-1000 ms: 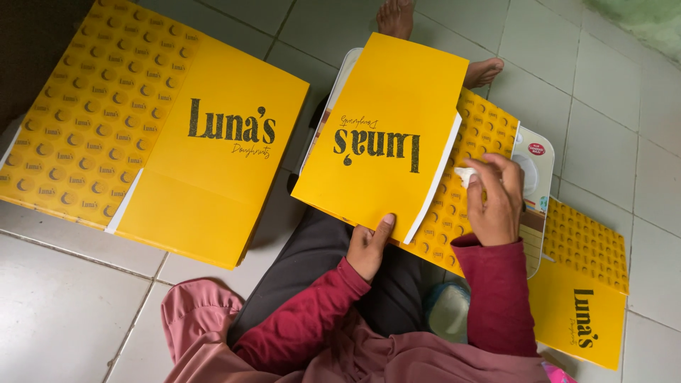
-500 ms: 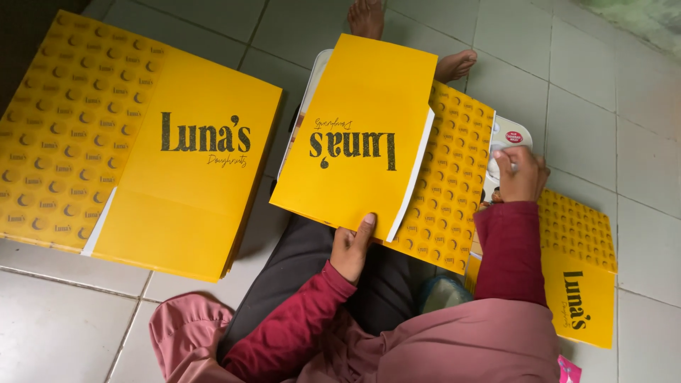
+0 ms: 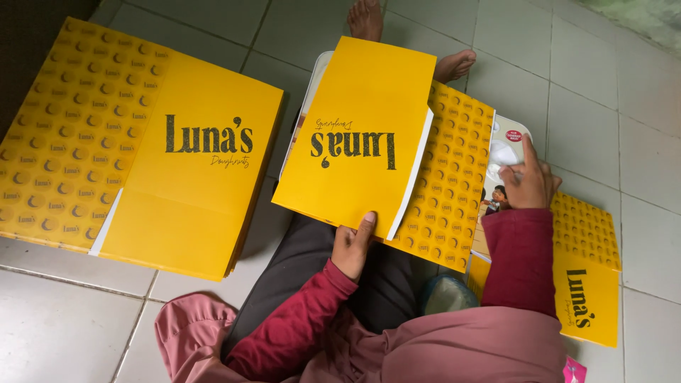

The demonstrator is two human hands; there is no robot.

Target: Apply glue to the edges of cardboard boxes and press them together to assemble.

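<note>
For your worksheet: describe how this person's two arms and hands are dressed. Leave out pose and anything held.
Both arms wear long dark-red sleeves reaching the wrists, with creased fabric: left sleeve, right sleeve. The left hand and right hand are bare, without gloves. No rings, watch or bracelets are visible.

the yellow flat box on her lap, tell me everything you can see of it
The yellow flat box is an unassembled sheet of what looks like thin card: one plain panel with dark lettering, upside down to the wearer, and a panel patterned with small rings on its right. A white edge shows along the fold. It lies tilted across the lap; the left hand grips its near edge.
</note>
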